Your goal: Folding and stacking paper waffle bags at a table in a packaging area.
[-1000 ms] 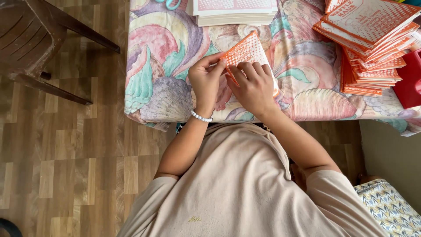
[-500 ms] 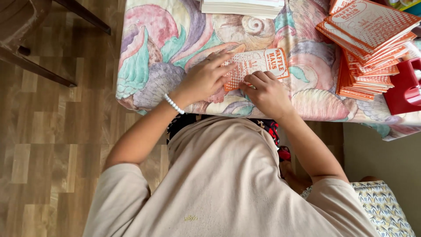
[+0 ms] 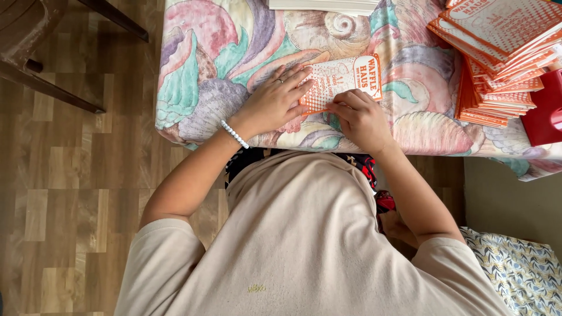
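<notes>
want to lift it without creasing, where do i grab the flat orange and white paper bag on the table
Take the paper bag by its free far-right end, coming from the right: it lies flat on the tablecloth, and the left hand and right hand cover its near edge.

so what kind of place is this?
Probably a home room used for handwork: wood-pattern plank floor, a table under a pastel shell-print cloth, a dark wooden chair, and a stack of flat orange-and-white paper bags.

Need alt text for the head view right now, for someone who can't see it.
Both hands press a flat orange-and-white paper bag onto a pastel patterned tablecloth: left hand flat, right hand curled. A stack of matching bags lies at right.
</notes>
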